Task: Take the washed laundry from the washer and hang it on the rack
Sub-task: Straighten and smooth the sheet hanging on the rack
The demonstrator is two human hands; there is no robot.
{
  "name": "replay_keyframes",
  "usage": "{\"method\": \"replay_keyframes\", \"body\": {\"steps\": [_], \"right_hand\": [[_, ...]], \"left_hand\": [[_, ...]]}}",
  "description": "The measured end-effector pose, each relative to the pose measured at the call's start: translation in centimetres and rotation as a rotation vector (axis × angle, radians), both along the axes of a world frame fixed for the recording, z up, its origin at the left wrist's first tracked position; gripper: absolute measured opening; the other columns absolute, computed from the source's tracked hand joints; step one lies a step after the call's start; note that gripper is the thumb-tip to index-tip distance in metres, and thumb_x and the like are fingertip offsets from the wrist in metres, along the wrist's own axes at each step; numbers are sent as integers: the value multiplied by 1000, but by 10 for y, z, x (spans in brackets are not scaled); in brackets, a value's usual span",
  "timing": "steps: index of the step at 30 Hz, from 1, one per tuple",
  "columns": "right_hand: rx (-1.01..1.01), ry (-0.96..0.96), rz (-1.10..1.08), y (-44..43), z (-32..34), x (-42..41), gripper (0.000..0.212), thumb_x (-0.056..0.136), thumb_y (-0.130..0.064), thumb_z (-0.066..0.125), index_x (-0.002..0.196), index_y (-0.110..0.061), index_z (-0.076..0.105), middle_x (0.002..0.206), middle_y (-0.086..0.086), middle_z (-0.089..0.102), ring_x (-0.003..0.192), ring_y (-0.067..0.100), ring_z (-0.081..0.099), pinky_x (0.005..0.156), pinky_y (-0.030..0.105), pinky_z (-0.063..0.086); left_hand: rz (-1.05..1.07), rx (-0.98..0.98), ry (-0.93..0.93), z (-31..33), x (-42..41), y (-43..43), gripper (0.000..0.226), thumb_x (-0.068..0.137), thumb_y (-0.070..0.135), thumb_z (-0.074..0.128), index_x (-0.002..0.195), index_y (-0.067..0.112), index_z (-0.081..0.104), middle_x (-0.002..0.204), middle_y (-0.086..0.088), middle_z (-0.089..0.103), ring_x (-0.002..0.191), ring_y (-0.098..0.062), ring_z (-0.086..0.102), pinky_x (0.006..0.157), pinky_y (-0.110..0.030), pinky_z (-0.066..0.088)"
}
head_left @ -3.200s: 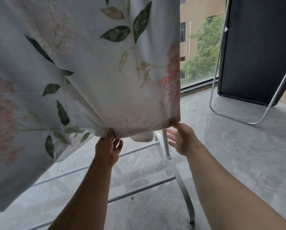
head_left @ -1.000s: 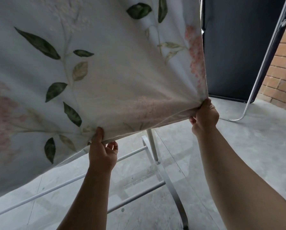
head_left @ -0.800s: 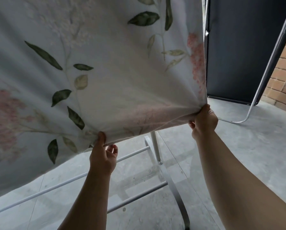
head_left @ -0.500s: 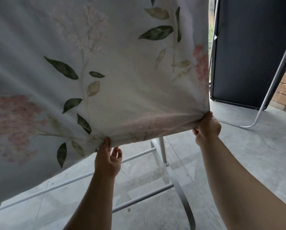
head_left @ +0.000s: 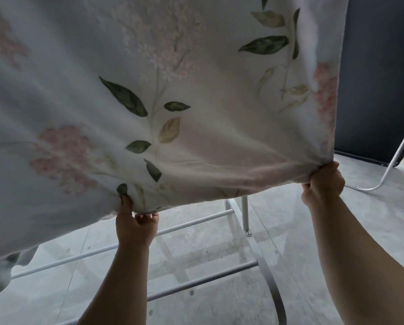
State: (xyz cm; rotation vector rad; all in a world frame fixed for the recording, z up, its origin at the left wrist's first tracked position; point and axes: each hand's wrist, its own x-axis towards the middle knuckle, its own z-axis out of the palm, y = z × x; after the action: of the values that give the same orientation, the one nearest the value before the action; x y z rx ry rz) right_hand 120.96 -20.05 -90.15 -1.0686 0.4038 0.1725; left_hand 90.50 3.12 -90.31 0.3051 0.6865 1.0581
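- A white sheet (head_left: 196, 102) printed with green leaves and pink blossoms hangs from above and fills most of the view; its lower edge is pulled taut between the two hands.
- The left hand (head_left: 135, 225) pinches the bottom hem, thumb in front of the cloth, fingers curled behind it.
- The right hand (head_left: 323, 184) grips the sheet's lower right corner in a closed fist.
- Below the hem stand the white bars and grey curved leg of the rack (head_left: 245, 216) on a grey concrete floor (head_left: 372, 219).
- Further right, a dark panel (head_left: 379, 78) sits in a metal tube frame (head_left: 398, 158).
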Motion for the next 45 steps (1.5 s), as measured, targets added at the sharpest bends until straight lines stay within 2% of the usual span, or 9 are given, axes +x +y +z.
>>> {"method": "replay_keyframes", "body": {"steps": [2, 6, 11, 14, 19, 32, 37, 41, 45], "right_hand": [[220, -46, 116, -1, -2, -8, 47, 104, -39, 33, 140, -13, 46, 128, 10, 58, 104, 21, 64, 76, 30, 58], [527, 195, 218, -3, -18, -19, 49, 104, -39, 26, 145, -14, 40, 141, 12, 47, 132, 31, 48, 100, 43, 47], [-329, 396, 758, 1, -38, -51, 28, 96, -14, 44, 120, -6, 57, 115, 11, 63, 105, 31, 64, 87, 41, 51], [-914, 339, 1419, 5, -46, -85, 27, 89, -17, 62, 113, -6, 66, 105, 11, 73, 94, 24, 71, 79, 31, 55], [-742, 19, 2130, 53, -43, -162, 64, 83, -38, 76, 139, -21, 49, 124, 4, 59, 112, 28, 63, 88, 37, 53], [91, -61, 1044, 134, -15, -226, 54, 96, -45, 56, 140, -18, 40, 139, 9, 52, 102, 24, 68, 79, 35, 56], [182, -11, 998, 141, -10, -223, 30, 101, -25, 53, 130, -19, 50, 129, 7, 55, 102, 28, 70, 88, 42, 55], [193, 41, 1004, 145, -14, -228, 43, 89, 17, 38, 107, -19, 52, 128, 12, 59, 105, 29, 69, 86, 42, 55], [227, 4, 1103, 149, -23, -233, 45, 92, 3, 61, 128, -19, 48, 131, 9, 59, 109, 29, 67, 82, 41, 55]], "left_hand": [[6, -16, 50, -6, -3, 1, 28, 83, 35, 76, 108, 23, 67, 90, 6, 71, 81, -9, 63, 86, -25, 51], [7, 28, 87, -12, -5, 1, 54, 81, 49, 72, 121, 14, 63, 70, 6, 62, 62, -8, 52, 84, -25, 49], [-27, 98, 230, -5, -12, 1, 28, 81, 44, 74, 98, 24, 64, 121, -5, 68, 110, -21, 65, 95, -33, 53], [-56, 10, 228, -1, -13, 4, 9, 96, 29, 63, 104, 29, 65, 108, 12, 69, 110, -8, 59, 78, -22, 51], [-76, -14, 261, 0, -13, -1, 51, 98, 32, 58, 146, 19, 45, 147, -2, 51, 131, -19, 52, 83, -27, 53], [-153, -45, 133, 1, -50, 14, 25, 80, -5, 44, 73, 17, 53, 54, 0, 55, 72, -13, 52, 101, -37, 43], [-262, -20, 90, -11, -63, 17, 64, 69, -24, 33, 112, 16, 58, 114, -3, 64, 112, -20, 55, 100, -38, 43], [-338, 62, 118, -13, -72, 10, 39, 89, -7, 55, 115, 23, 59, 113, 1, 69, 117, -22, 58, 96, -38, 42], [-338, 88, 174, -13, -78, 11, 38, 88, 12, 66, 123, 24, 58, 123, -1, 65, 118, -24, 57, 100, -40, 40]]}}
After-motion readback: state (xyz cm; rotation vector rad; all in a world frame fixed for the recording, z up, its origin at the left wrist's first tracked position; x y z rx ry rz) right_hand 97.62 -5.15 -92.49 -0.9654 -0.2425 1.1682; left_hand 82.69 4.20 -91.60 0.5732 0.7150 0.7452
